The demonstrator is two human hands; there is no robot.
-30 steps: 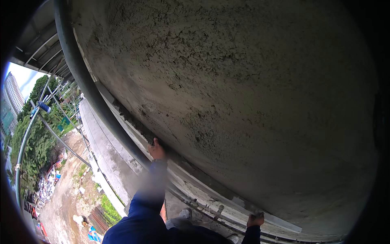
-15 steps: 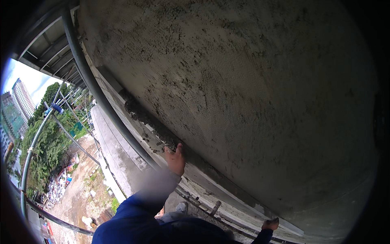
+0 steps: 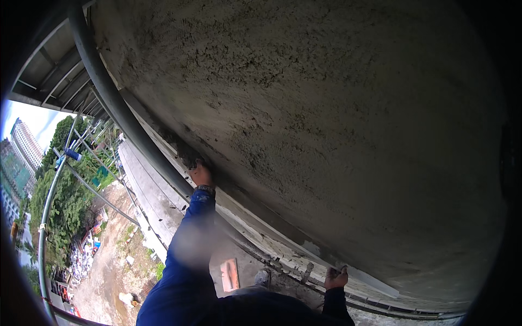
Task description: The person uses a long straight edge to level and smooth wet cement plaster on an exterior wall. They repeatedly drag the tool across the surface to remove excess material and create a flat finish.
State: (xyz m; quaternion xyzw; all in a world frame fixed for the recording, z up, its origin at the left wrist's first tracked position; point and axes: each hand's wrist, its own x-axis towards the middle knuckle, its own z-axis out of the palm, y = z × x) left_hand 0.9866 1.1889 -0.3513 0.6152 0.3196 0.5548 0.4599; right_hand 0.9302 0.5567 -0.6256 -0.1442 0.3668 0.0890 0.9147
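Note:
A long, pale straightedge (image 3: 370,281) lies against the grey plastered wall (image 3: 304,108), slanting from upper left to lower right. My left hand (image 3: 201,175) is closed on its upper part, fingers partly hidden beside a dark clump of wet mortar (image 3: 187,154). Lower down, my right hand (image 3: 336,277) grips the same straightedge near its far right end, thumb up. The wall has rough, pitted patches above the straightedge and smoother plaster toward the right.
A grey scaffold pipe (image 3: 117,108) curves close past my left arm. An orange-faced float (image 3: 230,274) lies on the platform by my shoe (image 3: 262,278). More scaffold poles (image 3: 46,217) stand at left, with littered ground and trees far below.
Both hands and the straightedge have shifted left, my left hand also reaching farther up. Bits of mortar are falling beside the left arm. The float has come into view.

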